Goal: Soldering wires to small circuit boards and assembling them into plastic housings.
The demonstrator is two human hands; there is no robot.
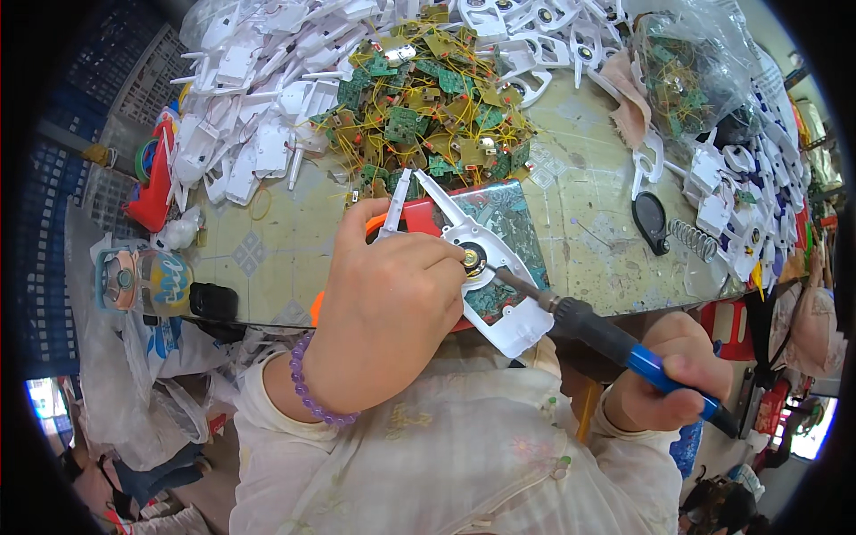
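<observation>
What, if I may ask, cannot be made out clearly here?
All in the head view:
Orange object: its middle, hidden by the left hand.
Soldering iron: tip contact with the round part, too small to confirm.
Pile of white casings: cut off by the upper edge.
Boards in the clear bag: blurred by plastic.

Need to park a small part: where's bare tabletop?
Left: tabletop between the clear jar and left grip. Right: between the red-edged mat and black oval piece, bar a thin strand. Crowded: back, heaped with white housings and circuit boards; middle, with held housing and soldering iron.
</observation>
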